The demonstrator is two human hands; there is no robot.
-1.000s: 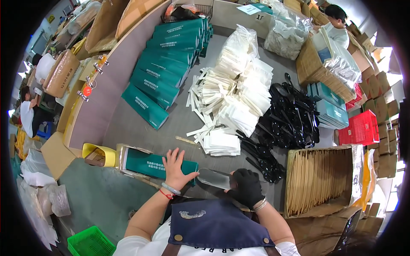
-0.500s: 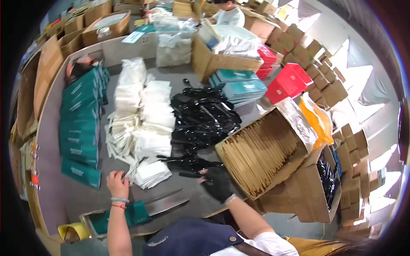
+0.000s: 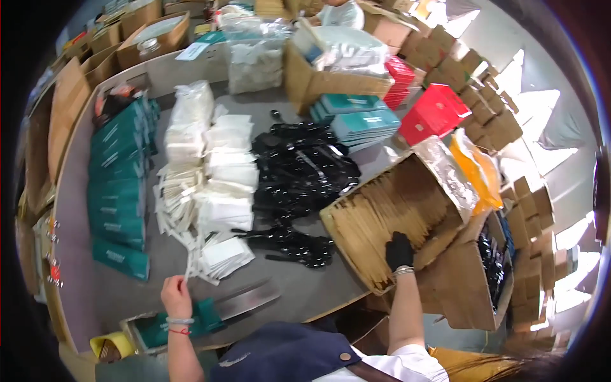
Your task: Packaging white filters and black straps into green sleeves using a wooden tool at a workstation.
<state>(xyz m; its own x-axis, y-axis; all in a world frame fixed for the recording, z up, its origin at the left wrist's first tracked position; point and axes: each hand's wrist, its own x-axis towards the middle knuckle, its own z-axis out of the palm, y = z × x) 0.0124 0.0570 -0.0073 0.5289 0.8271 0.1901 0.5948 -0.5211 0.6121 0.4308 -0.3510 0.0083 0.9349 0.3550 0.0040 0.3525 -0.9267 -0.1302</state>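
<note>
My left hand [image 3: 175,296] is over the front of the table with its fingers pinched. A narrow white strip [image 3: 190,264] reaches to its fingertips; whether it is gripped I cannot tell. Beyond it lie stacks of flat white packets [image 3: 224,256]. My right hand [image 3: 400,253], in a black glove, reaches into the open carton [image 3: 433,258] at its near side. It touches a tight row of thin brown flat pieces [image 3: 375,229]; the fingers show poorly. Between the hands is a heap of glossy black wrapped items [image 3: 305,165].
Teal printed pouches [image 3: 118,184] overlap along the left edge. A metal blade-like strip [image 3: 249,299] and a teal piece [image 3: 205,316] lie in front. Teal boxes [image 3: 363,124], a red bin [image 3: 434,113] and a carton [image 3: 337,86] stand behind. Another person [image 3: 342,16] is at the back.
My right hand has moved from the black heap rightward into the carton of brown pieces. My left hand has drawn slightly back from the white stack toward me.
</note>
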